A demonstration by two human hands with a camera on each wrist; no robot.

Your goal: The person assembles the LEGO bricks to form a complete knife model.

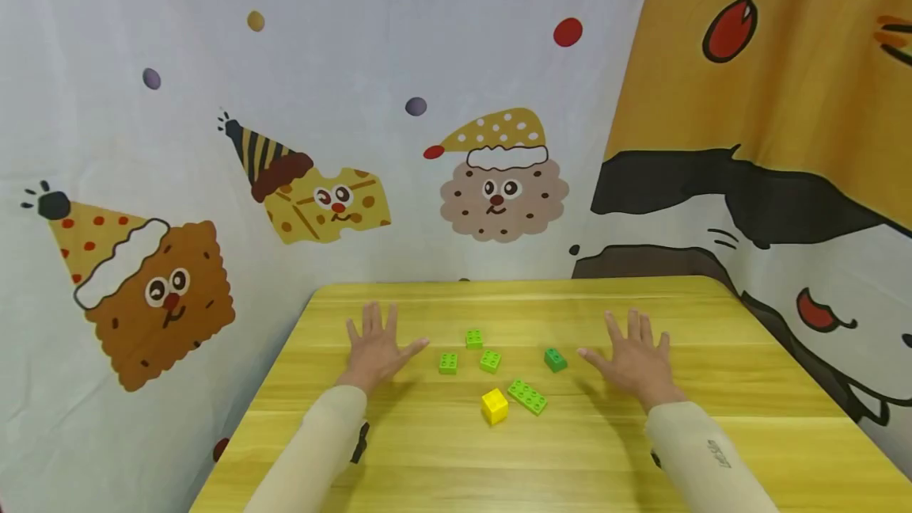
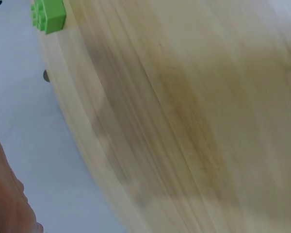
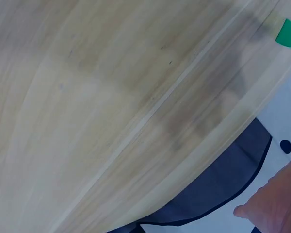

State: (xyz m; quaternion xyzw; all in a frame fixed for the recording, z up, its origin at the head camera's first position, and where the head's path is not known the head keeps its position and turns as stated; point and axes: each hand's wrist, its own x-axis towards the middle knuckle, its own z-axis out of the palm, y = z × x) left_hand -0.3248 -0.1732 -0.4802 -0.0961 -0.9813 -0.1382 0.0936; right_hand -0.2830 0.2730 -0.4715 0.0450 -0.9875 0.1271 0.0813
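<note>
In the head view my left hand [image 1: 375, 351] is spread with straight fingers and holds nothing. My right hand [image 1: 636, 359] mirrors it on the other side, also holding nothing. Between them lie three small light green toy bricks, one at the back [image 1: 473, 339], one on the left [image 1: 448, 363] and one in the middle [image 1: 490, 361]. A dark green brick [image 1: 555, 360] is nearest my right hand. Closer to me are a longer light green brick [image 1: 527, 397] and a yellow brick [image 1: 495, 406]. The left wrist view catches a light green brick [image 2: 53, 15] in its corner.
The bricks lie on a wooden table [image 1: 427, 457] with rounded far corners. Behind it hangs a white cloth [image 1: 342, 38] printed with cartoon biscuits and cheese. A cloth with a large cartoon animal [image 1: 684, 101] hangs to the right.
</note>
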